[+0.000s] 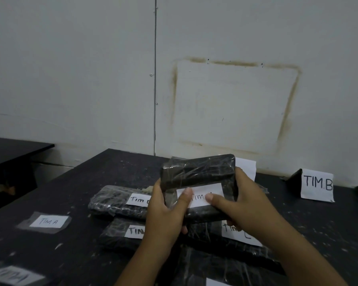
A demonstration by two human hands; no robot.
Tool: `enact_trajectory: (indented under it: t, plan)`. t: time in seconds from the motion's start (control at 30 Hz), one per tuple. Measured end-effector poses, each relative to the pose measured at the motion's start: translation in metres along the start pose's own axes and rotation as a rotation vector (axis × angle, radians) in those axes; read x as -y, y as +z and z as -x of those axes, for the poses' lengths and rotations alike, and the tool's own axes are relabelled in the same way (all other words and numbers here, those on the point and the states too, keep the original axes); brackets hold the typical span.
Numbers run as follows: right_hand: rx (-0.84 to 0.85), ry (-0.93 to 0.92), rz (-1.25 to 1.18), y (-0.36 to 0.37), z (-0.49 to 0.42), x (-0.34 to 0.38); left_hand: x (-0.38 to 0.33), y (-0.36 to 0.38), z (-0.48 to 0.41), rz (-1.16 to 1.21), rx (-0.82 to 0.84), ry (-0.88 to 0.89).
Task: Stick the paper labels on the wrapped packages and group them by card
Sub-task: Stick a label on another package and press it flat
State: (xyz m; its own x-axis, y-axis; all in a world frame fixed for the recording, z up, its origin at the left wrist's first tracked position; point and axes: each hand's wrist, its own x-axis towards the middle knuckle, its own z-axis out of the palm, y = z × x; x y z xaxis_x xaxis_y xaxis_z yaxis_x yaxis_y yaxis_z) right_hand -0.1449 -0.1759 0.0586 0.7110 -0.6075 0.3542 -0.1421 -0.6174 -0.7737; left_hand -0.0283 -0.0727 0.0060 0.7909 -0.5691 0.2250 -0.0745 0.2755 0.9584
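Gripping one package (pixel 198 170), left hand (pixel 165 213) and right hand (pixel 242 205), thumbs half-covering its label (pixel 198 189).

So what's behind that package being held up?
A white card pokes out behind the held package. The package and right hand cover its writing, so it cannot be read.
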Motion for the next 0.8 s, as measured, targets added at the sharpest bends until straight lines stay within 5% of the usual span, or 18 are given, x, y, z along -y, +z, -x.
enact_trajectory:
  t: [0.27, 0.53, 0.8]
  plan:
    - [0.188, 0.142, -0.257, -0.02, 0.001, 0.002, -0.004, -0.009, -0.002, 0.126, 0.107, -0.097]
    - [-0.288, 0.055, 0.126, 0.012, 0.003, -0.001, -0.003, 0.008, 0.005, 0.024, -0.021, 0.057]
    - [-0.261, -0.104, 0.055, 0.007, -0.004, -0.007, -0.001, 0.001, 0.0, 0.011, -0.041, 0.039]
